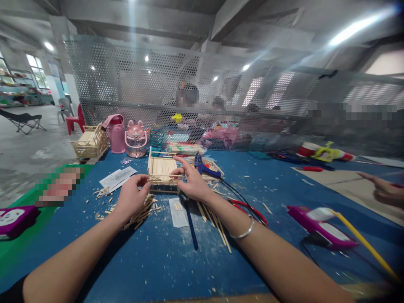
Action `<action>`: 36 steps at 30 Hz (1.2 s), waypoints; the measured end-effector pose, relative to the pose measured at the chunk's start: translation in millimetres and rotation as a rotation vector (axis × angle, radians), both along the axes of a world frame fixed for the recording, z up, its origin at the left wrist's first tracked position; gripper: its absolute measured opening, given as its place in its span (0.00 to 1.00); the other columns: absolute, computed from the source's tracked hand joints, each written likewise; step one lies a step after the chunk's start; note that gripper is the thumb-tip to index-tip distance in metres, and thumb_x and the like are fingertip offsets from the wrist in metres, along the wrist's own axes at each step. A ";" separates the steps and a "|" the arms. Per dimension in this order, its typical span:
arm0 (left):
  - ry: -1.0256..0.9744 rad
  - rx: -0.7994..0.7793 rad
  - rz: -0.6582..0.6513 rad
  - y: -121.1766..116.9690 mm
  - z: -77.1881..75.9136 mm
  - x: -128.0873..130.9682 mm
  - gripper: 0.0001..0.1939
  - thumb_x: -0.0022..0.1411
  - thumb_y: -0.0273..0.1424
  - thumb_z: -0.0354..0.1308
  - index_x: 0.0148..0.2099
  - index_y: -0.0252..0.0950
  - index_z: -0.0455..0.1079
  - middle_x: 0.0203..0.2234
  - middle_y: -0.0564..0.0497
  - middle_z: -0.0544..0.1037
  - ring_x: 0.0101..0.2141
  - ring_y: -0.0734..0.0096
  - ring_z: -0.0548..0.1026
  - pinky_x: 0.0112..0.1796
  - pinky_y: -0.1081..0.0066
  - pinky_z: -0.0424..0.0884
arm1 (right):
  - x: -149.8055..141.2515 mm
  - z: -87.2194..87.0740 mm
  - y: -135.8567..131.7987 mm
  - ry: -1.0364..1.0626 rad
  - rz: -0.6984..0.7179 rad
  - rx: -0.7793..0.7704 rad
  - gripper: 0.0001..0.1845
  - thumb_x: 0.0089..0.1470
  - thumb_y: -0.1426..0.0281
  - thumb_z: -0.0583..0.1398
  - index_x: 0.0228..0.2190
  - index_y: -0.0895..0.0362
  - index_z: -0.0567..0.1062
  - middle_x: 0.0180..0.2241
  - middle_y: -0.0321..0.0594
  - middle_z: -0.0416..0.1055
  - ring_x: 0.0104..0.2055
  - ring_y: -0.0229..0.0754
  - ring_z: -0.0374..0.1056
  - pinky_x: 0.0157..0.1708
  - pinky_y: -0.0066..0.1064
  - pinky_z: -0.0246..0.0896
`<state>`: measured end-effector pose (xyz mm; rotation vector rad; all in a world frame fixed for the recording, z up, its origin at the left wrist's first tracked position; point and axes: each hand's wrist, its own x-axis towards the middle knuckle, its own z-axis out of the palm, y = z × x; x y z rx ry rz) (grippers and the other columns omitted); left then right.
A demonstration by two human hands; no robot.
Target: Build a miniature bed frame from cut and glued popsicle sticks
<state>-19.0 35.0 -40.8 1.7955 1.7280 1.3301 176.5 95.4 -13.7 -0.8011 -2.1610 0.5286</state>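
A small open box built of wooden sticks (161, 170) stands on the blue table (164, 261) in front of me. My left hand (132, 198) pinches its near left edge with thumb and fingers closed. My right hand (193, 183) grips the near right corner, fingers curled on the frame, a silver bracelet on that wrist. Loose wooden sticks (142, 212) lie under my left hand, and more sticks (217, 225) lie under my right forearm.
A blue glue gun (205, 168) with a black cord lies behind my right hand. A finished stick box (90, 143), a pink jug (116, 134) and a pink bottle (135, 139) stand at the back left. Another person's hand (383, 189) rests at the right. A purple device (322, 229) lies nearby.
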 end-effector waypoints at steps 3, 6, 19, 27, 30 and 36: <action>0.001 -0.002 0.001 -0.3 0.4 0.3 0.11 0.56 0.31 0.52 0.39 0.32 0.71 0.33 0.45 0.77 0.34 0.66 0.74 0.39 0.64 0.68 | 1.6 -0.6 1.9 0.031 0.013 0.004 0.38 0.36 0.82 0.51 0.53 0.59 0.56 0.31 0.37 0.71 0.35 0.39 0.66 0.43 0.36 0.57; 0.000 0.002 -0.007 -0.5 0.4 0.3 0.11 0.56 0.31 0.51 0.39 0.32 0.70 0.33 0.45 0.77 0.34 0.66 0.73 0.40 0.64 0.68 | 1.8 -0.9 3.9 0.077 0.017 -0.004 0.36 0.35 0.82 0.51 0.51 0.59 0.57 0.30 0.37 0.70 0.34 0.39 0.64 0.42 0.35 0.57; 0.029 0.011 0.139 1.4 8.4 -12.3 0.14 0.52 0.29 0.50 0.41 0.32 0.68 0.26 0.51 0.74 0.28 0.68 0.72 0.34 0.68 0.68 | 28.5 42.8 -18.1 0.070 -0.312 0.106 0.17 0.57 0.64 0.48 0.19 0.56 0.62 0.18 0.32 0.56 0.22 0.35 0.53 0.25 0.27 0.49; 0.032 0.027 0.152 -2.3 13.7 -13.7 0.10 0.51 0.32 0.50 0.35 0.34 0.68 0.21 0.54 0.70 0.24 0.70 0.69 0.29 0.71 0.65 | 24.4 7.9 -50.3 -0.660 -0.153 -0.014 0.06 0.46 0.72 0.59 0.28 0.56 0.76 0.27 0.39 0.73 0.30 0.41 0.66 0.29 0.28 0.55; 0.033 0.073 0.167 -8.9 18.9 -11.3 0.08 0.53 0.35 0.51 0.31 0.36 0.65 0.19 0.56 0.67 0.22 0.72 0.66 0.26 0.73 0.62 | 26.3 3.6 -48.3 -0.692 -0.216 -0.001 0.08 0.47 0.72 0.58 0.28 0.54 0.78 0.29 0.40 0.75 0.32 0.43 0.68 0.29 0.29 0.55; 0.155 0.222 -0.049 -27.6 23.9 1.9 0.14 0.59 0.39 0.49 0.26 0.37 0.65 0.16 0.56 0.66 0.20 0.75 0.63 0.24 0.74 0.59 | 32.1 3.7 -43.8 -0.693 -0.257 0.001 0.08 0.46 0.73 0.59 0.27 0.53 0.78 0.27 0.40 0.76 0.30 0.42 0.69 0.27 0.28 0.55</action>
